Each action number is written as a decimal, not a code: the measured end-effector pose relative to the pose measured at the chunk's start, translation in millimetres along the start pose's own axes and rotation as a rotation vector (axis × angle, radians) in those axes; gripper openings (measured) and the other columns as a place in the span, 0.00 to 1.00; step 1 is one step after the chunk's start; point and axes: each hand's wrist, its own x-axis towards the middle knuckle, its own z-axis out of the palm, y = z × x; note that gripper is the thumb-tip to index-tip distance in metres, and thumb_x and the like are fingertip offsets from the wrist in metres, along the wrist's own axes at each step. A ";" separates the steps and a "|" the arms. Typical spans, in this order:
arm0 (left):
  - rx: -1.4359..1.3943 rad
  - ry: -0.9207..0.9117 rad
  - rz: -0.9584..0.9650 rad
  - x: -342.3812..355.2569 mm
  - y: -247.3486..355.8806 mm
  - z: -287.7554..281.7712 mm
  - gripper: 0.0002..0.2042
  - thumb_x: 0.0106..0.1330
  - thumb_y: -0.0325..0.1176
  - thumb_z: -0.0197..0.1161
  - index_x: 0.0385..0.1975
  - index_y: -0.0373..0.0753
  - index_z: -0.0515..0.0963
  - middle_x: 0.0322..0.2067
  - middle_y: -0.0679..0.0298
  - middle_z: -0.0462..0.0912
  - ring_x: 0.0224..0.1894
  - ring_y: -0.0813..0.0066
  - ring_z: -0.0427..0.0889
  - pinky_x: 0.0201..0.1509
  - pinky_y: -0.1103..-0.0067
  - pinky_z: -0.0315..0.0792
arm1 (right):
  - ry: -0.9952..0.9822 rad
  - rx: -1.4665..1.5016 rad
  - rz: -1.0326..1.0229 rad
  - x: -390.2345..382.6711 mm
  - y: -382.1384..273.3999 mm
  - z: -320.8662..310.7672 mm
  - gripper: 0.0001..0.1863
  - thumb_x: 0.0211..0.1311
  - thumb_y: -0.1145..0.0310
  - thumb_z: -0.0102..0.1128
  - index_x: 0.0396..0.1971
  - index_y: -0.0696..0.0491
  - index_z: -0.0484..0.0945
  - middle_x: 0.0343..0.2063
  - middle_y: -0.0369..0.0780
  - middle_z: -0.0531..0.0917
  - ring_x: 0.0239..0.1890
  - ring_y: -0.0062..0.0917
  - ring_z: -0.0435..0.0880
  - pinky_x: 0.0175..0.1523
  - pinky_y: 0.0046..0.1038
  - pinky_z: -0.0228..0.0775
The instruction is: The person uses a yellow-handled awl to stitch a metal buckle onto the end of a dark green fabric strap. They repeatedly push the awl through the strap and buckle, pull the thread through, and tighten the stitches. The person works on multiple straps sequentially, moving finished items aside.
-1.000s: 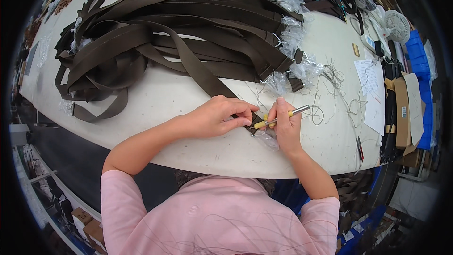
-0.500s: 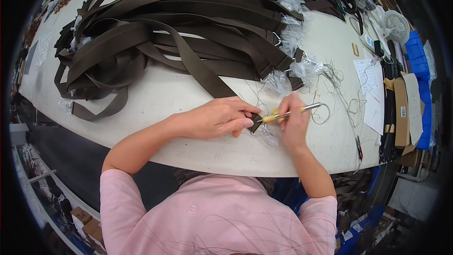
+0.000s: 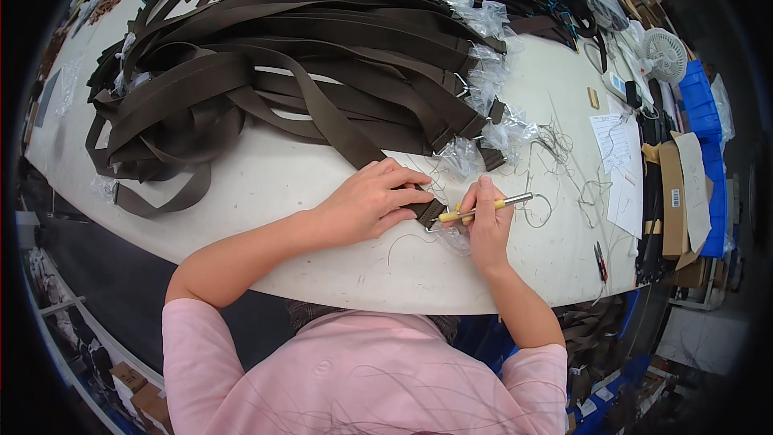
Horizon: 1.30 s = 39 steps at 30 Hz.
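Note:
A dark olive strap (image 3: 343, 133) runs from the big pile down to its stitched end (image 3: 431, 214), where clear plastic wrap (image 3: 455, 243) covers a metal fitting. My left hand (image 3: 366, 205) lies over the strap, its fingers pressing it to the white table (image 3: 274, 169). My right hand (image 3: 489, 221) grips a slim yellow and silver tool (image 3: 515, 200), tip at the strap's end. Loose threads lie around both hands.
More straps (image 3: 322, 24) with plastic-wrapped fittings fill the back. At the right are paperwork (image 3: 624, 197), small scissors (image 3: 600, 262), a white fan (image 3: 666, 55), a remote-like device (image 3: 615, 87), cardboard (image 3: 676, 201) and blue bins (image 3: 699, 97).
My left fingers have shifted on the strap and my right hand with the tool has moved slightly. A loose thread now curves below the strap's end. The view has shifted a little.

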 end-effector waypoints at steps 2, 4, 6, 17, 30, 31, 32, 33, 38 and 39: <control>-0.002 0.002 -0.004 -0.4 -0.3 0.3 0.19 0.60 0.28 0.70 0.53 0.43 0.82 0.59 0.65 0.78 0.53 0.61 0.75 0.60 0.67 0.70 | -0.007 -0.010 -0.011 0.2 3.2 1.1 0.30 0.82 0.54 0.41 0.16 0.54 0.69 0.13 0.31 0.67 0.14 0.12 0.63 0.20 0.18 0.62; -0.002 0.002 -0.006 -0.7 -0.3 0.3 0.19 0.60 0.28 0.70 0.52 0.43 0.82 0.59 0.65 0.78 0.53 0.61 0.75 0.61 0.67 0.70 | -0.013 -0.022 -0.007 0.2 3.1 1.0 0.30 0.82 0.54 0.41 0.17 0.54 0.69 0.13 0.31 0.67 0.14 0.12 0.64 0.20 0.18 0.65; 0.000 0.001 -0.007 -0.8 0.1 -0.5 0.19 0.60 0.27 0.70 0.52 0.43 0.82 0.59 0.64 0.78 0.53 0.60 0.75 0.61 0.67 0.70 | -0.020 -0.026 -0.001 0.0 2.7 1.2 0.30 0.82 0.54 0.41 0.17 0.54 0.69 0.13 0.31 0.67 0.14 0.12 0.65 0.21 0.18 0.66; -0.017 0.009 -0.005 -0.8 0.5 -1.0 0.18 0.60 0.26 0.70 0.52 0.42 0.82 0.59 0.64 0.78 0.53 0.60 0.75 0.61 0.67 0.70 | -0.047 -0.039 -0.003 -0.2 0.3 2.6 0.28 0.82 0.54 0.42 0.18 0.53 0.71 0.13 0.32 0.70 0.14 0.11 0.67 0.21 0.17 0.56; -0.005 0.001 -0.002 -0.9 -0.3 -0.8 0.19 0.60 0.27 0.70 0.53 0.42 0.81 0.59 0.64 0.78 0.53 0.60 0.75 0.61 0.67 0.70 | -0.090 0.009 0.015 0.5 5.6 -2.7 0.28 0.81 0.53 0.43 0.21 0.55 0.73 0.15 0.35 0.77 0.17 0.16 0.79 0.23 0.17 0.63; 0.000 0.002 0.004 -0.9 -0.6 -0.8 0.19 0.60 0.27 0.70 0.53 0.42 0.81 0.58 0.64 0.78 0.53 0.60 0.75 0.61 0.67 0.70 | -0.090 0.010 0.016 0.5 4.3 -2.2 0.28 0.81 0.53 0.43 0.21 0.55 0.73 0.15 0.35 0.77 0.17 0.16 0.79 0.23 0.16 0.63; 0.005 0.003 0.009 -1.0 -1.1 -0.6 0.19 0.60 0.27 0.70 0.53 0.42 0.81 0.58 0.64 0.78 0.53 0.60 0.75 0.61 0.67 0.70 | -0.090 0.010 0.016 0.4 3.5 -2.0 0.28 0.81 0.53 0.44 0.21 0.55 0.73 0.15 0.35 0.77 0.18 0.16 0.79 0.23 0.16 0.63; 0.011 0.004 0.014 -1.1 -1.4 -0.4 0.19 0.60 0.27 0.69 0.53 0.42 0.81 0.58 0.64 0.78 0.53 0.60 0.75 0.61 0.67 0.70 | -0.090 0.001 0.021 0.3 3.2 -2.1 0.28 0.81 0.53 0.43 0.21 0.55 0.73 0.15 0.35 0.77 0.18 0.16 0.79 0.23 0.17 0.63; -0.015 0.002 -0.004 -1.1 -0.7 -0.3 0.19 0.60 0.27 0.70 0.53 0.42 0.81 0.59 0.64 0.79 0.53 0.61 0.75 0.61 0.67 0.70 | -0.083 -0.048 0.014 0.4 1.0 -2.0 0.29 0.81 0.52 0.42 0.20 0.55 0.73 0.15 0.36 0.77 0.18 0.16 0.79 0.23 0.18 0.63; -0.018 0.002 -0.010 -1.3 -0.7 -0.1 0.19 0.60 0.27 0.70 0.53 0.42 0.81 0.59 0.65 0.79 0.53 0.61 0.75 0.61 0.67 0.70 | -0.084 -0.053 0.016 0.4 1.3 -2.2 0.29 0.81 0.52 0.42 0.20 0.55 0.73 0.15 0.36 0.77 0.18 0.16 0.79 0.23 0.18 0.63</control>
